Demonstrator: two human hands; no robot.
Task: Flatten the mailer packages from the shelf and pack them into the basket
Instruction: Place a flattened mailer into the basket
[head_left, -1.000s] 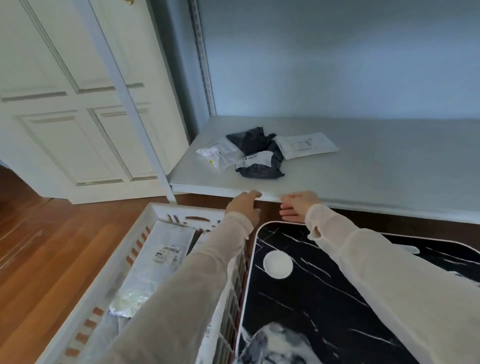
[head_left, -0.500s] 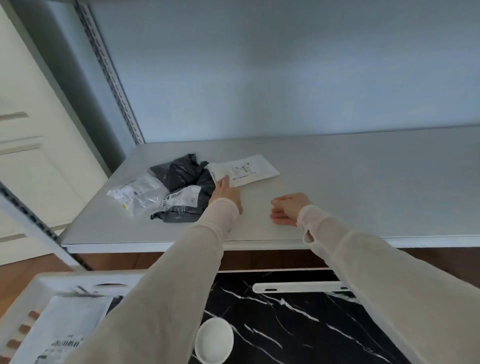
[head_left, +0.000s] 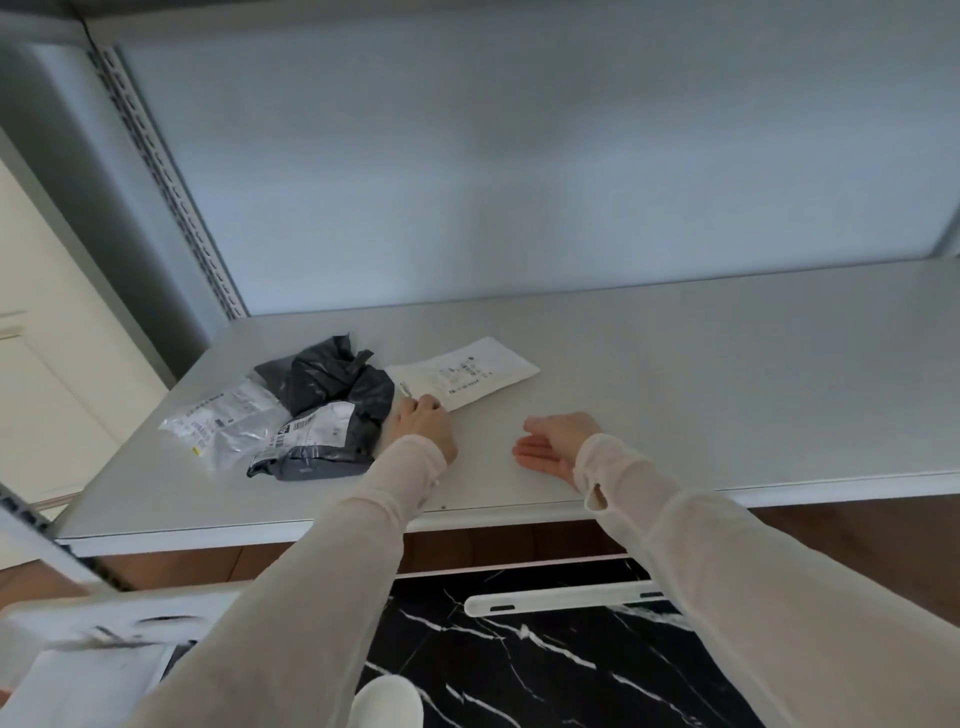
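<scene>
Several mailers lie on the left part of the grey shelf (head_left: 701, 374): a flat white mailer (head_left: 472, 371), a crumpled black mailer (head_left: 327, 371), a dark mailer with a white label (head_left: 322, 441) and a clear shiny mailer (head_left: 223, 423). My left hand (head_left: 423, 423) pinches the near left corner of the white mailer, right beside the black one. My right hand (head_left: 553, 441) rests on the bare shelf on its edge, fingers straight, holding nothing. The white basket (head_left: 78, 623) shows blurred at the bottom left, with a pale mailer (head_left: 88, 686) inside.
Below the shelf's front edge stands a black marbled surface (head_left: 545, 665) with a white bar handle (head_left: 561, 603) and a white round object (head_left: 387, 701). A slotted shelf upright (head_left: 171, 192) rises at the left rear, a cream door (head_left: 47, 364) beyond it.
The view rose from the basket and floor to the shelf. Both hands went from the shelf's front edge onto its top; my left hand reached the white mailer's corner.
</scene>
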